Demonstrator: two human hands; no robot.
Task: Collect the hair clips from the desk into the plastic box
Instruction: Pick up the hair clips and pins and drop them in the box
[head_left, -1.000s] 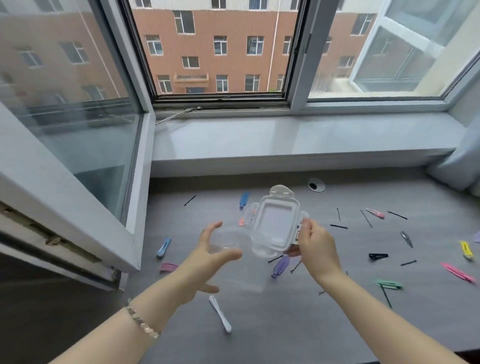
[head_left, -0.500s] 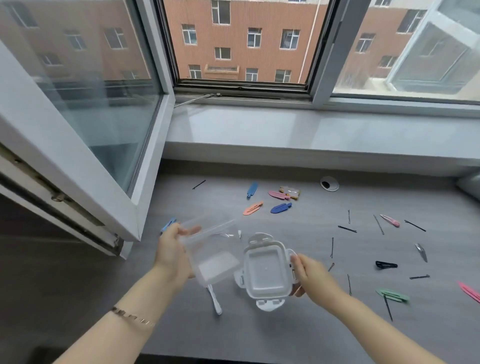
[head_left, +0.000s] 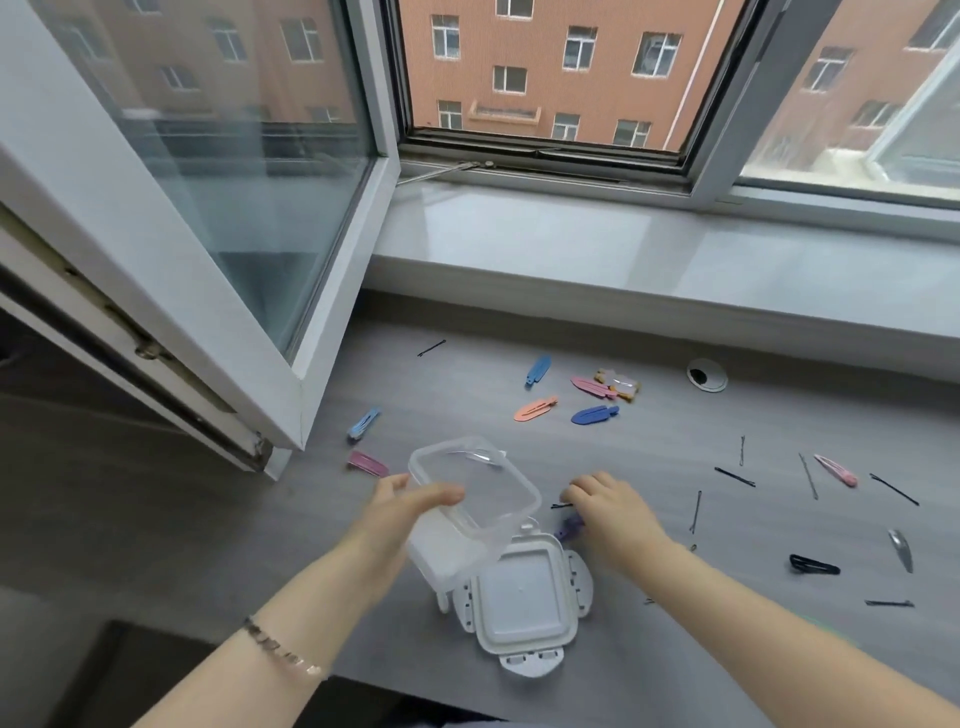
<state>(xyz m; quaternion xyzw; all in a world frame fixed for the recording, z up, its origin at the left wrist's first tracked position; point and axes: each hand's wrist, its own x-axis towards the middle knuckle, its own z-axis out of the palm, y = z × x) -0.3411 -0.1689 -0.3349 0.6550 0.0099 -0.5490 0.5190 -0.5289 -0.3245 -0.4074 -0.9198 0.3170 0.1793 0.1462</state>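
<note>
Gripping the clear plastic box (head_left: 470, 499) above its lid (head_left: 522, 597), the left hand (head_left: 400, 514) tilts it; right hand (head_left: 608, 512) fingers (head_left: 576, 491) pinch a purple clip (head_left: 567, 530) beside the lid.

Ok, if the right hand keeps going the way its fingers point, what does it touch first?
Likely the black bobby pin lying at the fingertips of the right hand, which point left and away across the desk. The purple hair clip sits nearer the palm. Depth is unclear.
</note>
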